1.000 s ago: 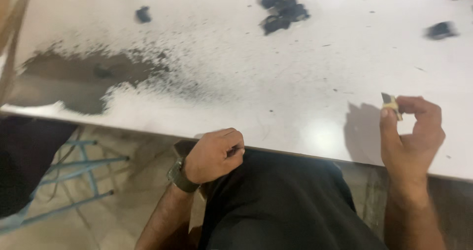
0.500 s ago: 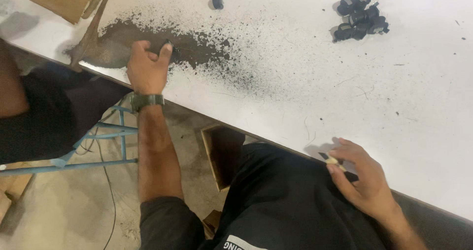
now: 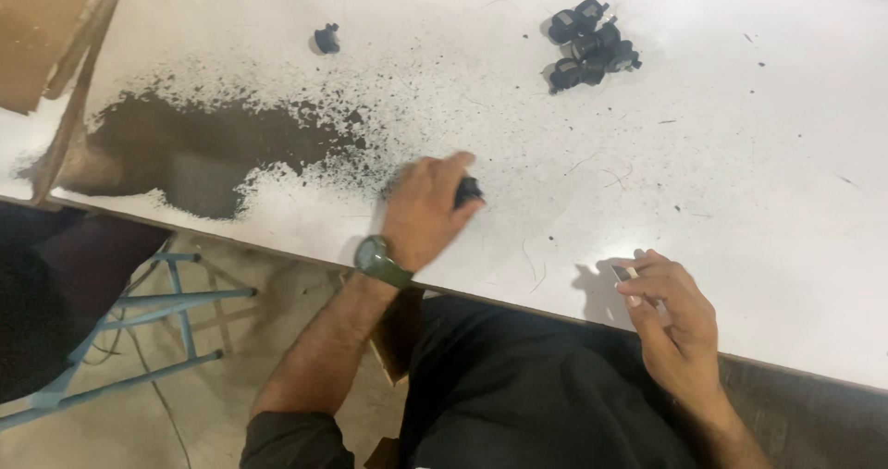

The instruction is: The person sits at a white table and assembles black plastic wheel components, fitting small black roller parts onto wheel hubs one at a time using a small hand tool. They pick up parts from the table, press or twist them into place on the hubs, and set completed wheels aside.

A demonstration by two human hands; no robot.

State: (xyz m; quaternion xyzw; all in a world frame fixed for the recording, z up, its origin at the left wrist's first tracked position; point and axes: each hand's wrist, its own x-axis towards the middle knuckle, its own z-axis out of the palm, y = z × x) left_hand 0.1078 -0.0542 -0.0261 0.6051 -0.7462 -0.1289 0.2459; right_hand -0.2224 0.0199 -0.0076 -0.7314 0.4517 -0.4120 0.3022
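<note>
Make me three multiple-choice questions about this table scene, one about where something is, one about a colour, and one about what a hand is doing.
1. Where does the cluster of small black parts lie?
A. far side of the white table
B. on the floor
C. on the blue stool

2. What colour is the wristwatch?
A. red
B. dark green
C. white

3. What is the left hand doing?
A. lying open and flat
B. gripping one small black part
C. hanging below the table

Answers: 1 A, the cluster sits beyond both hands; 2 B, its band looks dark green; 3 B, fingers curl around the part.
</note>
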